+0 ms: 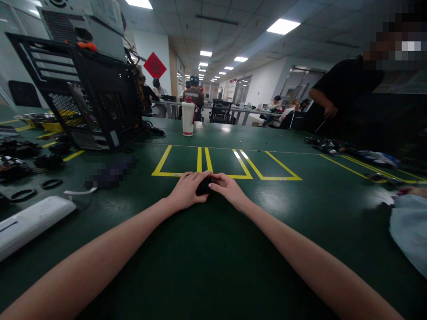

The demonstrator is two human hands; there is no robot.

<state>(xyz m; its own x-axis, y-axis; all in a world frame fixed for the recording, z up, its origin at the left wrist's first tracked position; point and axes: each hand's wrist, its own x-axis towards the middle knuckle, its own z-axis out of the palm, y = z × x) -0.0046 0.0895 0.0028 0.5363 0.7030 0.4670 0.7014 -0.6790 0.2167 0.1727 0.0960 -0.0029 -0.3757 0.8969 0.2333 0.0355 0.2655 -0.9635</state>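
A small black rounded object (203, 186) sits between my hands on the green table (207, 258), and its exact kind cannot be made out. My left hand (185, 191) is closed round its left side, thumb at the near edge and fingers over the top. From the right, my right hand (229, 188) pinches at its edge with thumb and fingertips. Much of the object is hidden by the fingers. Just beyond both hands lie yellow tape outlines (230, 177) on the tabletop.
A black computer case (122, 102) stands at the left, near a white power strip (36, 218) and black cables (16, 164). A white cup (188, 118) stands farther back. At right are a standing person (347, 84), another person's sleeve (408, 226) and several small parts (330, 146).
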